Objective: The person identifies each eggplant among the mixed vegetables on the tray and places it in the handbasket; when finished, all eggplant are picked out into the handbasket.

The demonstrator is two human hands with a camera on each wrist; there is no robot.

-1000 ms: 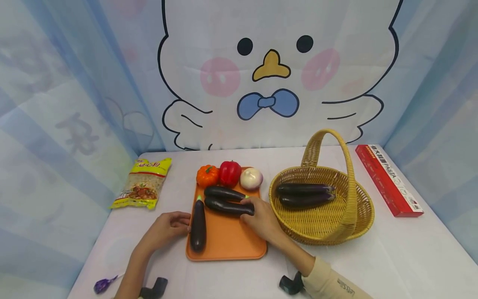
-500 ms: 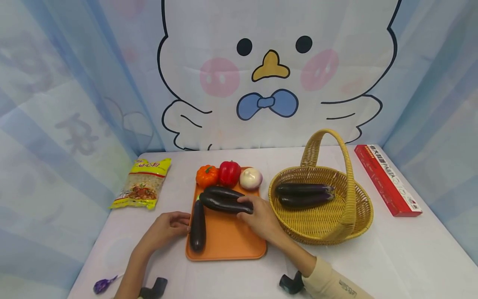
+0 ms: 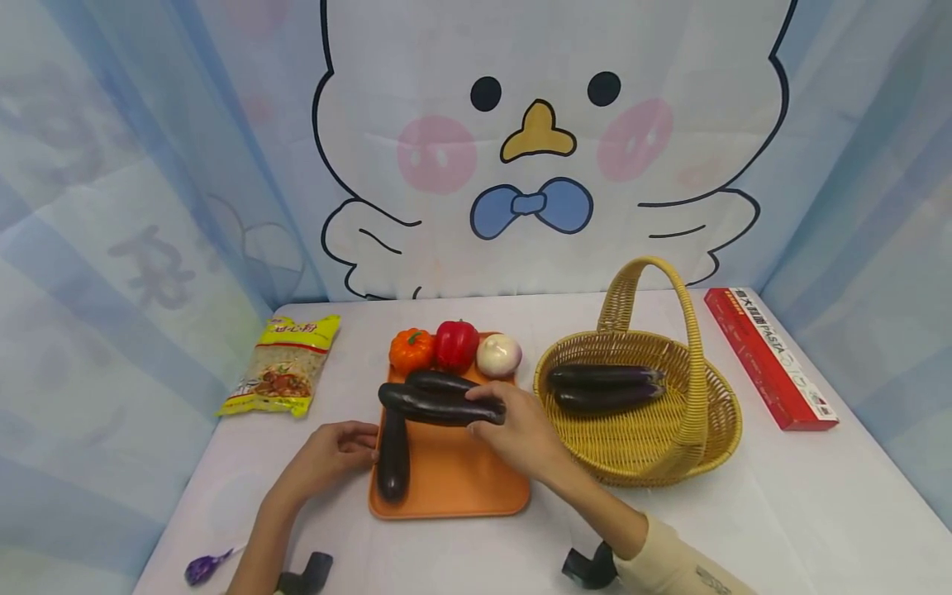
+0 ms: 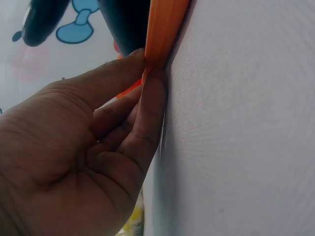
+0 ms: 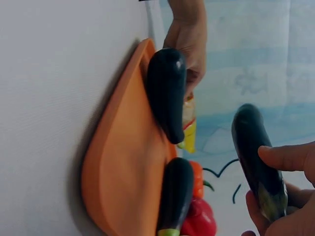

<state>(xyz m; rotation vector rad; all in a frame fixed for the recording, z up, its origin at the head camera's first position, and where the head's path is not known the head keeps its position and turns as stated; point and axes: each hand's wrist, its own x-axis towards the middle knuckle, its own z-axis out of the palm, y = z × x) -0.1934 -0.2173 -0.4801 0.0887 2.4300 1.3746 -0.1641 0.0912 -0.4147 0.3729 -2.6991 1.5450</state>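
Observation:
My right hand [image 3: 521, 430] grips an eggplant [image 3: 427, 405] by its stem end, thumb on one side and fingers on the other. In the right wrist view this eggplant [image 5: 253, 147] hangs raised above the orange tray [image 3: 468, 479]. A second eggplant [image 3: 439, 381] lies across the tray behind it, and a third eggplant [image 3: 392, 467] lies lengthwise along the left side. My left hand [image 3: 335, 459] is at the tray's left edge; the left wrist view has its thumb and fingers pinching the rim [image 4: 165, 29].
An orange pepper-like vegetable [image 3: 411, 350], red bell pepper [image 3: 457, 345] and white-purple round vegetable [image 3: 498, 355] line the tray's back. Right stands a wicker basket [image 3: 617, 459] with two eggplants [image 3: 606, 388] and a tall handle; beyond is a red pasta box [image 3: 769, 359]. A yellow food bag [image 3: 283, 364] lies left.
The right hand has lifted the front eggplant off the tray and shifted it slightly left, so its blunt end now overlaps the left eggplant's top. The left hand has stayed put.

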